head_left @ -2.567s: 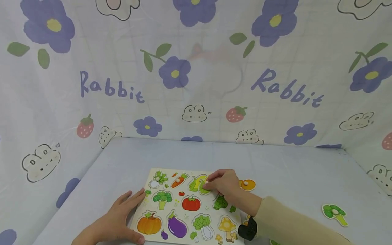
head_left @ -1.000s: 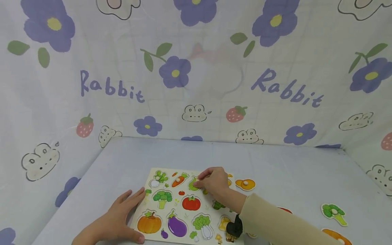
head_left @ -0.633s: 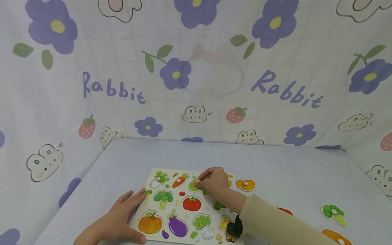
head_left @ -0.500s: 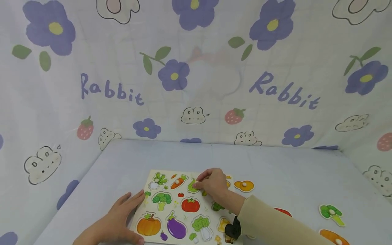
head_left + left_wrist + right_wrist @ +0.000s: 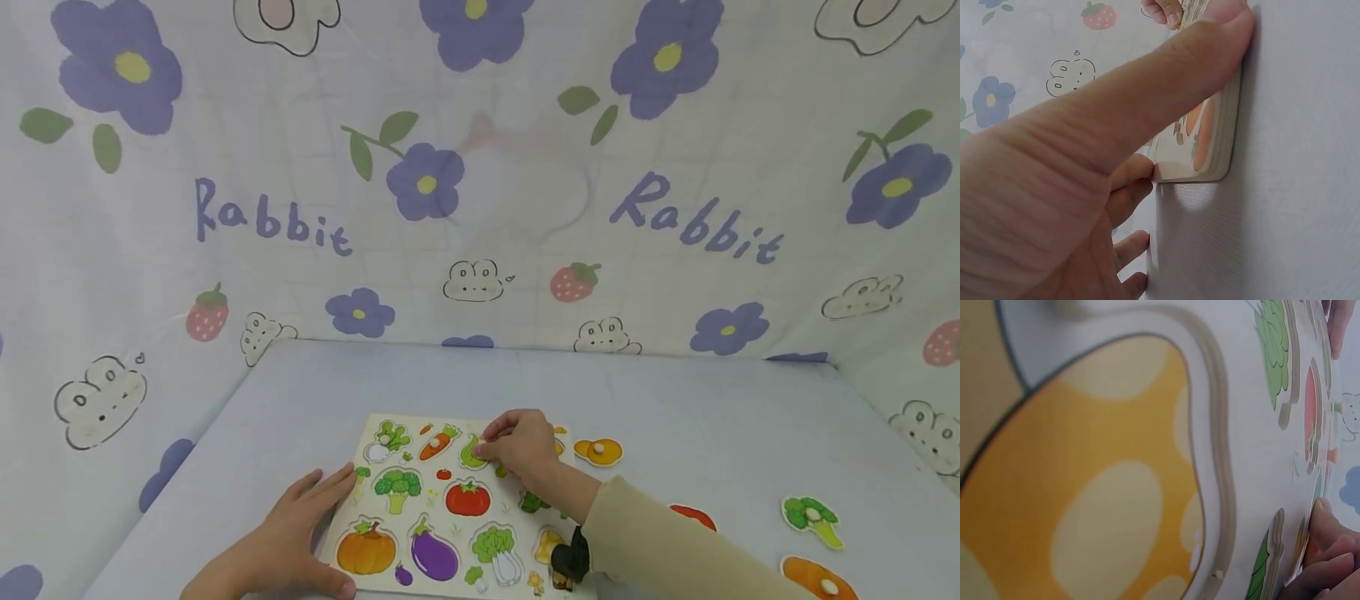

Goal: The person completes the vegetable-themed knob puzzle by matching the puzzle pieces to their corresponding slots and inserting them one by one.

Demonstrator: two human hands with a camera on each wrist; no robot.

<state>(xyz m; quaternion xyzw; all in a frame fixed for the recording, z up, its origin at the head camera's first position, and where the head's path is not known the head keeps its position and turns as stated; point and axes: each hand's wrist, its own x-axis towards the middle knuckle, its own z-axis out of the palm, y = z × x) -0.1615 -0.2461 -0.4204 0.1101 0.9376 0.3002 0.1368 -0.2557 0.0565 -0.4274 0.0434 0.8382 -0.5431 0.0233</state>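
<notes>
A wooden vegetable puzzle board (image 5: 450,575) lies flat on the table. My left hand (image 5: 277,533) rests spread at its left side, the fingertips against the left edge and the thumb at the near left corner. In the left wrist view the thumb (image 5: 1147,87) lies across the board's edge. My right hand (image 5: 528,450) reaches over the board's far side and pinches a green corn puzzle piece (image 5: 471,455) at the corn slot. The fingertips partly hide that piece, and its knob is covered. In the right wrist view the right fingers (image 5: 1329,550) touch the board's far part.
Radish (image 5: 386,442) and carrot (image 5: 438,444) pieces with knobs sit in the far row. Loose pieces lie to the right: an orange-yellow one (image 5: 598,452), a broccoli (image 5: 813,521), an orange one (image 5: 817,578), and a red one (image 5: 693,516) partly behind the sleeve. A printed curtain (image 5: 517,208) stands behind.
Since the earliest frame, my right hand has shifted left with the corn piece, from overlapping the slot to lying over it. During the last second both hands stay nearly still.
</notes>
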